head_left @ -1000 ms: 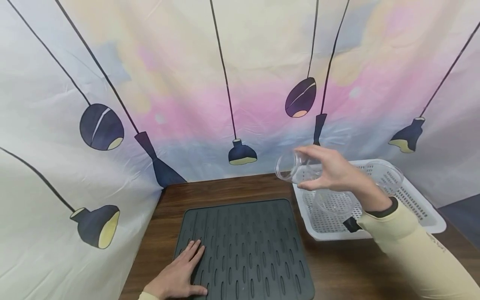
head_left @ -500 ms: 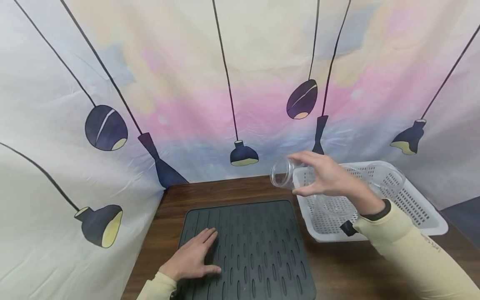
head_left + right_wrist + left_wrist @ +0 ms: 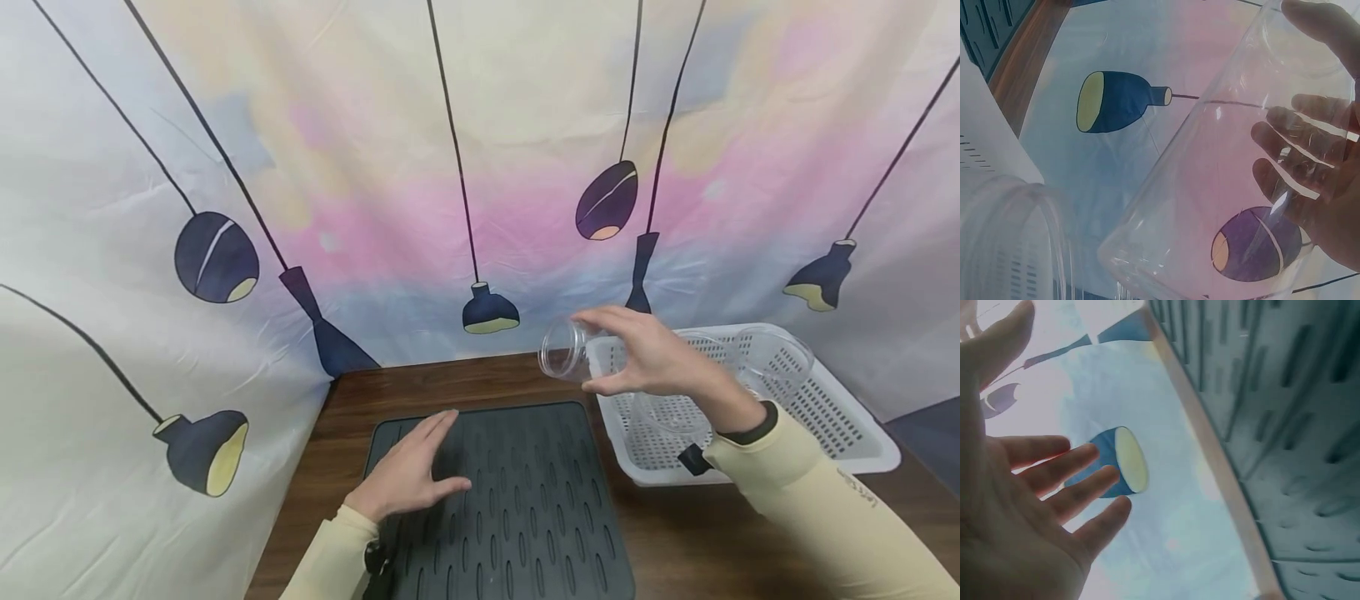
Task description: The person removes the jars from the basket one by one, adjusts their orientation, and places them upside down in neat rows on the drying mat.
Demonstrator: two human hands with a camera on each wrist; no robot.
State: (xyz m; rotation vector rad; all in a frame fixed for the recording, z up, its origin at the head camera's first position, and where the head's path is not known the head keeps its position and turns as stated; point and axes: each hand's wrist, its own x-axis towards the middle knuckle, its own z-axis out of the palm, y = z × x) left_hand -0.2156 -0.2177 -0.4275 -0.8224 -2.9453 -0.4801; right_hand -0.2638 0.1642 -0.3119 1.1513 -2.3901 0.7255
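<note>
Now gripping a clear jar [image 3: 585, 352] sideways in the right hand [image 3: 651, 354] near the white basket [image 3: 876, 462], seemingly to leave the ringed end free, with the left hand [image 3: 408, 471] spread loosely above the mat [image 3: 517, 533]!

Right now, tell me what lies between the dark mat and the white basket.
In the head view, only a narrow, bare strip of brown tabletop separates the dark mat from the white basket.

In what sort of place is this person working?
Perhaps a small curtained-off workspace: a printed cloth hangs behind a wooden table, which bears a dark mat and a white basket.
</note>
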